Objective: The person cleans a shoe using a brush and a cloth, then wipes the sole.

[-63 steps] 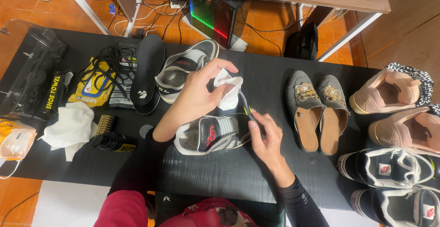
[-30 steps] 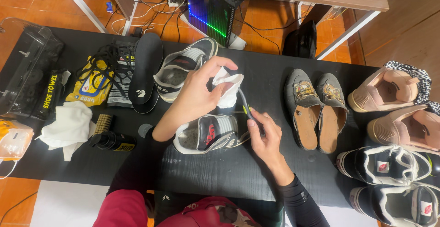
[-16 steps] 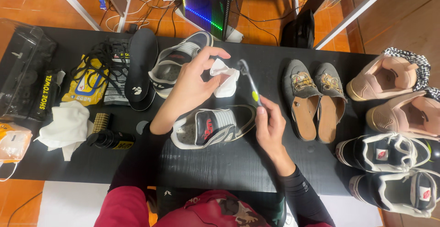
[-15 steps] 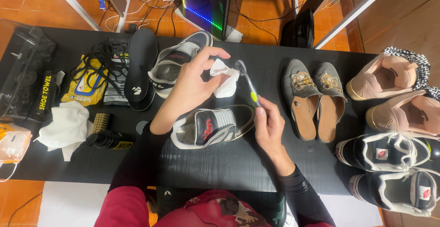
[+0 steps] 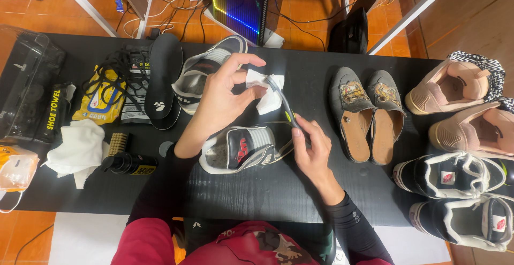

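Observation:
My left hand [image 5: 220, 98] pinches a crumpled white wipe [image 5: 265, 92] above the black table [image 5: 267, 190]. My right hand [image 5: 312, 148] grips the handle of a small brush [image 5: 282, 101] with a green band, its head pressed into the wipe. Just below both hands lies a grey, black and white sneaker [image 5: 243, 148] on its side. A matching sneaker [image 5: 206, 72] lies behind my left hand.
At left are a black insole [image 5: 162, 77], tangled laces, a yellow wipe pack [image 5: 105, 95], a white cloth [image 5: 79, 148], a small wooden brush [image 5: 118, 143], a black bottle [image 5: 127, 164] and a dark case [image 5: 24, 85]. Grey mules [image 5: 367, 114], pink shoes [image 5: 455, 87] and black sneakers [image 5: 455, 174] lie at right.
Both hands lifted slightly off the sneaker, and the brush head now rests in the wipe held by my left hand. The camera view shifted a little.

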